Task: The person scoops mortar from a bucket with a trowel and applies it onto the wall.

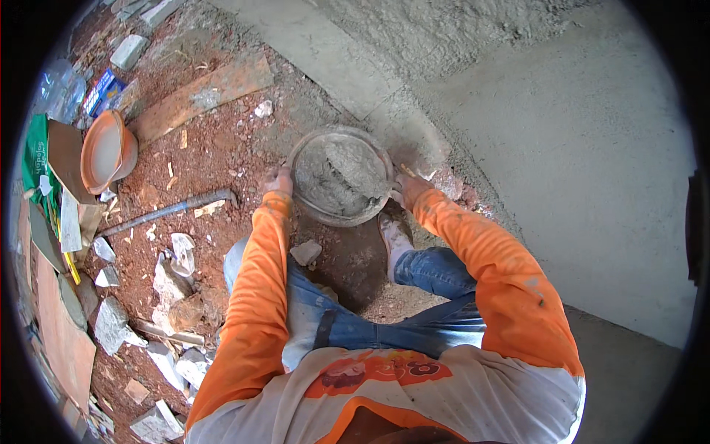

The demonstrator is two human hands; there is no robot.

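I see the bare left hand and right hand gripping opposite sides of a round, grey-caked basin of lumpy grey mortar, a round orange bucket well leftward.

Ground: uneven reddish earth. Directly upon it: one flat wooden plank, one long slender bar, one grey stone, assorted broken pale chunks

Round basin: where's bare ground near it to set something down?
Mostly bare red soil lies between the board, the long bar and the left hand, with scattered chips. A smaller dark patch lies between basin, stone and shoe. Crowded: the rubble below the bar.
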